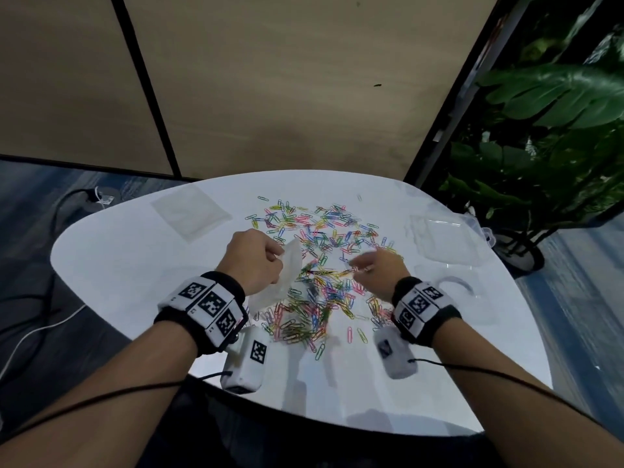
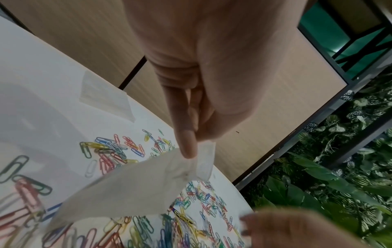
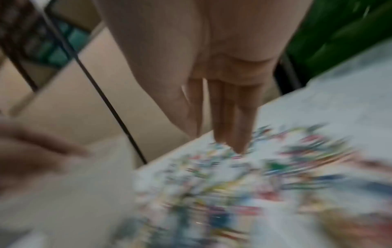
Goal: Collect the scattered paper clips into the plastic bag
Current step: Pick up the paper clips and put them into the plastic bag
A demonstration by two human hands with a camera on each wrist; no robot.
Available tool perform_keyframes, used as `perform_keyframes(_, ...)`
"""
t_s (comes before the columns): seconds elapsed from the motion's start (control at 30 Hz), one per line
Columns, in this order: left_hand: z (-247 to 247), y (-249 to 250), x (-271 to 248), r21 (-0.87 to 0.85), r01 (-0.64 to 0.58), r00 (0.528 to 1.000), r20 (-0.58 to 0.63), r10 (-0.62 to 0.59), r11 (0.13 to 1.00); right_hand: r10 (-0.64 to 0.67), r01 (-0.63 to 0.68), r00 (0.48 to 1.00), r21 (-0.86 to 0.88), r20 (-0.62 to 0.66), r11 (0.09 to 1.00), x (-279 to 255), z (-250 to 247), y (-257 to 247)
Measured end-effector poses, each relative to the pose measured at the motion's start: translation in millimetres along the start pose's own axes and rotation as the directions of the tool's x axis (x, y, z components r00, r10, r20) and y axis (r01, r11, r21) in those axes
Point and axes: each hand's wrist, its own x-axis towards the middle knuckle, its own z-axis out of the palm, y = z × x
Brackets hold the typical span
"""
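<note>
Head view: the left hand [image 1: 256,256] pinches the bag [image 1: 283,276] by its top edge, held above the white bench [image 1: 135,265] beside the clips [image 1: 324,251]. The right hand [image 1: 378,268] hovers over the clips; I cannot tell its grip.

Left wrist view: thumb and finger clamp the bag's corner.

Right wrist view: blurred, fingers [image 3: 233,117] pointing down.

White table [image 1: 135,282], scattered paper clips [image 1: 324,238], clear bags [image 1: 190,212]

The left hand [image 2: 201,75] pinches the plastic bag [image 2: 137,189] (translucent, hanging) above scattered paper clips [image 2: 118,154].
</note>
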Motion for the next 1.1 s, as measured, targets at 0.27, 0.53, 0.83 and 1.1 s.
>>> perform_keyframes(0.27,-4.1,-1.6,-0.1,0.008,0.001,1.000,0.010,-0.001,1.000,0.387,-0.318,0.916,-0.398,0.104,0.860,-12.8,49.0,87.0)
perform_keyframes(0.53,1.2,-2.4,-1.4,0.037,-0.003,0.997,0.081,0.000,0.999,0.086,-0.006,0.992,-0.653,0.090,0.758,-18.2,75.8,56.9)
perform_keyframes(0.83,5.4,-3.6,-0.7,0.067,-0.025,0.992,0.123,0.017,0.997,0.186,-0.196,0.981,-0.327,-0.061,0.925,1.4,39.7,56.7)
perform_keyframes(1.1,7.5,1.5,-0.2,0.069,-0.039,0.989,0.148,0.028,0.997,0.165,-0.197,0.979,0.792,0.123,0.578,1.1,5.0,7.6)
